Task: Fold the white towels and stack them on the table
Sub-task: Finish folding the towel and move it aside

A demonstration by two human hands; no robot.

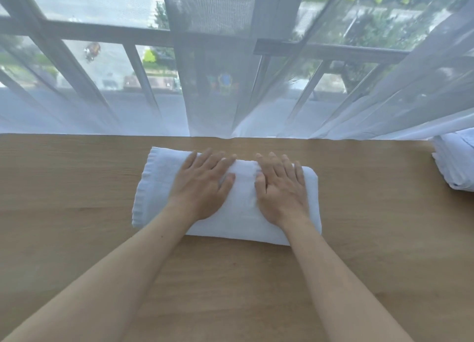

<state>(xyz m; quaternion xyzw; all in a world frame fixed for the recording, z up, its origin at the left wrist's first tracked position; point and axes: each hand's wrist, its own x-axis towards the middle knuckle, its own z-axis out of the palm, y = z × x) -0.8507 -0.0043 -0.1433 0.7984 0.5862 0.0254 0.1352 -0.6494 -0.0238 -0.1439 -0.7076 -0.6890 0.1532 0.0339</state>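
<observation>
Your left hand (202, 185) and right hand (280, 187) flat, fingers straight, pressing the folded white towel (241, 213), wooden tabletop (77, 187) beneath, more towels (455, 162) far right

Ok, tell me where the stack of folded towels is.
The stack of folded towels sits at the table's far right edge, against the sheer curtain.

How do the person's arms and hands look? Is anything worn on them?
Both forearms are bare, with no sleeve in view. The left hand and the right hand wear no glove, ring, watch or bracelet that I can see. The fingernails look short and unpainted, though the picture is slightly blurred.
</observation>
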